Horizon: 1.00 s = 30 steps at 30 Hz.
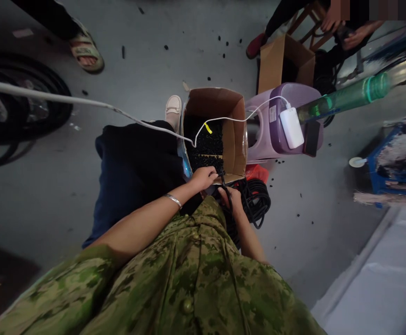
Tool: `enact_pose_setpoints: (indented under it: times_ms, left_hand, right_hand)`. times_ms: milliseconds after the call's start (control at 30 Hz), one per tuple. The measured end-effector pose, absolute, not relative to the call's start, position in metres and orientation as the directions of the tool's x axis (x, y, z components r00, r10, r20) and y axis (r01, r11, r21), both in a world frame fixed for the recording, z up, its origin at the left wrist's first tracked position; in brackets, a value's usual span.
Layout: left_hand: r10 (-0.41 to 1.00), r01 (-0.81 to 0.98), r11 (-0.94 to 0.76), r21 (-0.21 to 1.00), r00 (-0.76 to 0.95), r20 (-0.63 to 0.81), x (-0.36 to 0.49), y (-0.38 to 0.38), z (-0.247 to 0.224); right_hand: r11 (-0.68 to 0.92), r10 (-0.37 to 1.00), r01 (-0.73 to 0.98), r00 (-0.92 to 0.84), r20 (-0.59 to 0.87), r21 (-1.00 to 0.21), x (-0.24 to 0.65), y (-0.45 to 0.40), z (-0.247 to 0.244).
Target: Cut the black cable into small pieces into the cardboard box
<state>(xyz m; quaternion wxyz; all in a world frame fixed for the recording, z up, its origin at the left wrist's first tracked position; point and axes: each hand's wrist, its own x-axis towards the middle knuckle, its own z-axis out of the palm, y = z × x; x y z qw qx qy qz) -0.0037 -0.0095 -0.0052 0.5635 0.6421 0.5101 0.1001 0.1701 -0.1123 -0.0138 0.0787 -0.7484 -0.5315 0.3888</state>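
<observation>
My left hand [204,177] and my right hand [232,197] meet just below an open cardboard box [237,139] that holds many small black pieces [206,149]. Both hands pinch a thin black cable [223,184] that runs between them. The cable leads down to a coil of black cable [256,200] on the floor beside my right hand. A silver bangle [173,200] sits on my left wrist. My camouflage jacket [189,274] fills the bottom of the view.
A purple plastic stool [276,139] right of the box carries a white charger [291,127] with a white cord [84,100]. A second cardboard box [282,60] and another person's hands sit at top right. A sandalled foot [86,51] stands at top left. Black bits litter the grey floor.
</observation>
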Motion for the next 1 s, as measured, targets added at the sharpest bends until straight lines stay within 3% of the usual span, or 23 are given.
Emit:
enact_pose_setpoints:
  times_ms: [233, 400, 700, 1000]
  left_hand:
    - [0.798, 0.561, 0.202, 0.803, 0.382, -0.467, -0.004, -0.007, -0.006]
    - [0.797, 0.551, 0.225, 0.804, 0.371, -0.477, -0.003, -0.006, -0.005]
    - [0.781, 0.508, 0.241, 0.827, 0.405, -0.476, -0.001, -0.008, 0.003]
    - [0.777, 0.442, 0.195, 0.876, 0.475, -0.413, -0.004, -0.011, 0.001]
  right_hand:
    - [-0.421, 0.882, 0.744, 0.202, -0.426, -0.519, 0.168, -0.126, -0.024]
    - [-0.426, 0.864, 0.764, 0.184, -0.469, -0.485, 0.164, -0.135, -0.030]
    - [-0.436, 0.867, 0.642, 0.112, -0.485, -0.631, 0.163, -0.137, -0.016]
    - [-0.370, 0.872, 0.779, 0.103, -0.479, -0.506, 0.168, -0.119, 0.006]
